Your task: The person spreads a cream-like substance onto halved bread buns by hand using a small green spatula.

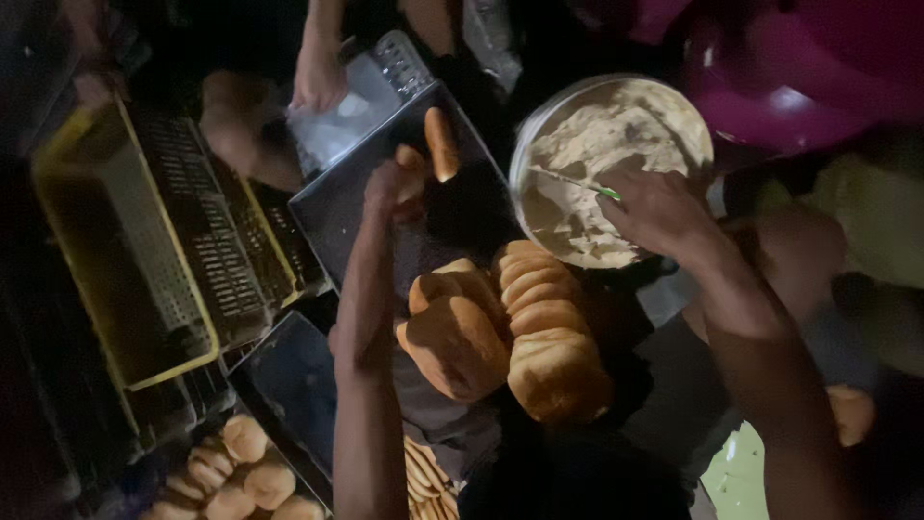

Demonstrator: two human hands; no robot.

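A bun [442, 143] is being pinched over the tray [337, 207] by the left hand [393, 183] (clear of the loaves), while a green-handled spreader [577, 183] is being gripped by the closed right hand [656, 207] in the filling bowl [525, 144].

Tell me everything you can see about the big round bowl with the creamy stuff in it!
The big round metal-looking bowl has a pale, thin rim and sits at the upper right, just beyond the stack of golden-brown bread buns. It is nearly full of lumpy, beige cream filling, rough and scooped on top. A thin utensil with a green handle lies across the filling, held by the right hand, which hangs over the bowl's near edge. A dark pink round plastic tub sits right behind it.
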